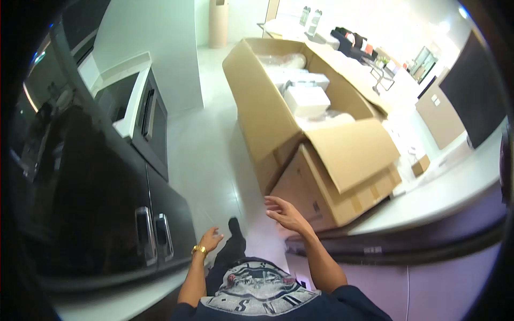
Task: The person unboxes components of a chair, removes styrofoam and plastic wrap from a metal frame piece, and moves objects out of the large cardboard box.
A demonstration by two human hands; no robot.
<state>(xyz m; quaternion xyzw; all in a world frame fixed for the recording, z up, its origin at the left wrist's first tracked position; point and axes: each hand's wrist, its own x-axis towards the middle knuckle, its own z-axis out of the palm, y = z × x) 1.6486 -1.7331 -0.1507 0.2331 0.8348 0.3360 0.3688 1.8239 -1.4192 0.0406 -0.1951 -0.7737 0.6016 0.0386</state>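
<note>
My right hand [285,213] is open, its fingers loosely apart with nothing in them, just left of a closed brown cardboard box [305,190]. I cannot tell whether it touches the box. Low on the left hangs my left hand [211,238], open and without anything in it, below a gold watch [199,249] on the wrist. Farther ahead is a large open cardboard box [262,107], with one flap [350,152] folded out over the closed box. Inside it are white boxes [307,100] and items wrapped in clear plastic [284,60].
A dark cabinet [96,198] with metal handles stands at my left, with an oven [150,120] beyond it. A white countertop [428,206] runs along my right. Between them lies the pale floor [214,160]. A beige cylindrical bin [218,24] stands far ahead.
</note>
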